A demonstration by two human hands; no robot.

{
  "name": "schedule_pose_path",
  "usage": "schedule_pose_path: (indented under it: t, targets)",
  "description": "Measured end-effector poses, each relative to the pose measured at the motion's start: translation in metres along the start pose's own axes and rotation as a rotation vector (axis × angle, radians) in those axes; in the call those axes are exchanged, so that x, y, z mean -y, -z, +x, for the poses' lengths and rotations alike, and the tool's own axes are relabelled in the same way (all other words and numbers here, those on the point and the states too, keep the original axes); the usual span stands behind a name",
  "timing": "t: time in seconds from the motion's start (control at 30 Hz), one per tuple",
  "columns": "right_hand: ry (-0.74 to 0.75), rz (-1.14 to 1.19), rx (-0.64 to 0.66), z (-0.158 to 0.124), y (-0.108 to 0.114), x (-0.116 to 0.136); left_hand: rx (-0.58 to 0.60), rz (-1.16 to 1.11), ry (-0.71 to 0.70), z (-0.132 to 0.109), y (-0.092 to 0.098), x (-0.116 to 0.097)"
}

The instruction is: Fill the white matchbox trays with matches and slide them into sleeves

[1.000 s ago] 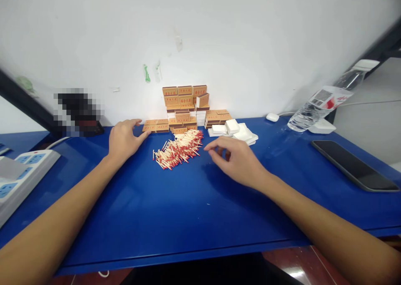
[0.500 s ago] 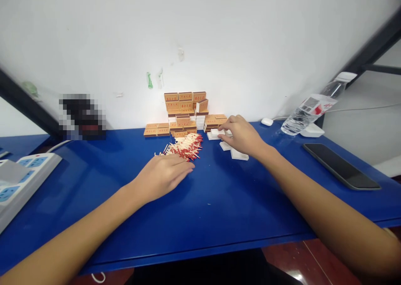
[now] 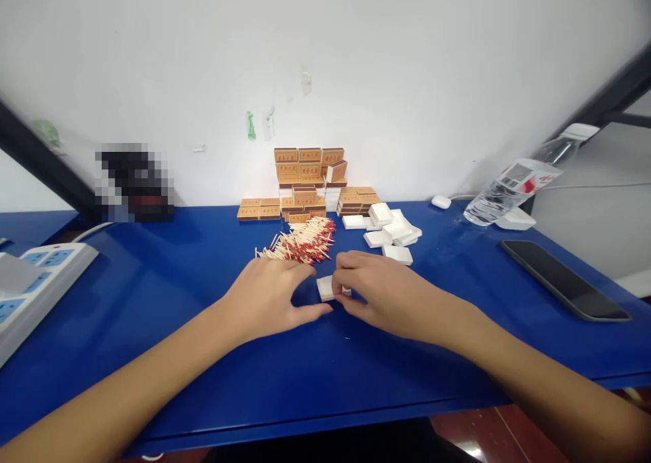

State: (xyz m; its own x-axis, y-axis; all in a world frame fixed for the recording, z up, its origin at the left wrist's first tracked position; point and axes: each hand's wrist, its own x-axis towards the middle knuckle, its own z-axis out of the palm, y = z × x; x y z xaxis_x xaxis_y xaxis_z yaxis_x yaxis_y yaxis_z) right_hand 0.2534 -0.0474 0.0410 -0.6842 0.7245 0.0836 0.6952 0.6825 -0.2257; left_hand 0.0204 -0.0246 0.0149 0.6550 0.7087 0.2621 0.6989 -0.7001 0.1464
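Head: white tray [image 3: 325, 288] crosswise (half hidden)

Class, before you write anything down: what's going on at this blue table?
A person works with bare hands at a blue table. The right hand pinches a small white tray just in front of a pile of red-tipped matches. The left hand rests palm down beside it, fingers at the pile's near edge. Behind stand stacked brown matchboxes and a heap of more white trays.
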Motion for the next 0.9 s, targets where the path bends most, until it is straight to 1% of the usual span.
schedule_pose_path:
  t: [0.07, 0.13, 0.23, 0.3, 0.33, 0.47, 0.53, 0.57, 0.63, 0.7, 0.8, 0.9]
  targets:
    - [0.0, 0.019, 0.025, 0.0, -0.004, 0.001, 0.037, 0.004, -0.007, -0.001, -0.003, -0.002]
    - [-0.001, 0.114, 0.042, 0.0, -0.002, -0.004, 0.053, 0.004, -0.013, -0.001, -0.006, -0.003]
    - [-0.028, 0.234, -0.015, 0.002, 0.009, -0.02, 0.072, -0.024, -0.023, -0.001, -0.007, -0.002]
    - [-0.039, 0.234, -0.087, 0.005, 0.015, -0.031, 0.081, -0.053, -0.03, 0.0, -0.007, -0.002]
    - [-0.034, 0.231, -0.094, 0.006, 0.017, -0.036, 0.08, -0.067, -0.033, 0.0, -0.007, -0.002]
    - [-0.01, 0.286, -0.024, 0.011, 0.015, -0.045, 0.08, -0.101, -0.028, 0.001, -0.008, -0.002]
    - [-0.017, 0.277, -0.027, 0.015, 0.012, -0.047, 0.097, -0.121, -0.018, 0.001, -0.008, -0.003]
    - [-0.029, 0.255, -0.048, 0.018, 0.011, -0.048, 0.109, -0.136, -0.016, 0.001, -0.008, -0.003]
    - [-0.074, 0.202, -0.105, 0.03, 0.012, -0.053, 0.133, -0.173, -0.027, 0.0, -0.007, -0.005]
    - [-0.139, 0.164, -0.136, 0.046, 0.014, -0.058, 0.154, -0.202, -0.053, -0.001, -0.007, -0.008]
    - [-0.212, 0.119, -0.093, 0.075, 0.016, -0.064, 0.169, -0.192, -0.092, -0.003, -0.009, -0.01]
    - [-0.233, 0.075, -0.086, 0.1, 0.016, -0.062, 0.167, -0.135, -0.113, -0.003, -0.011, -0.008]
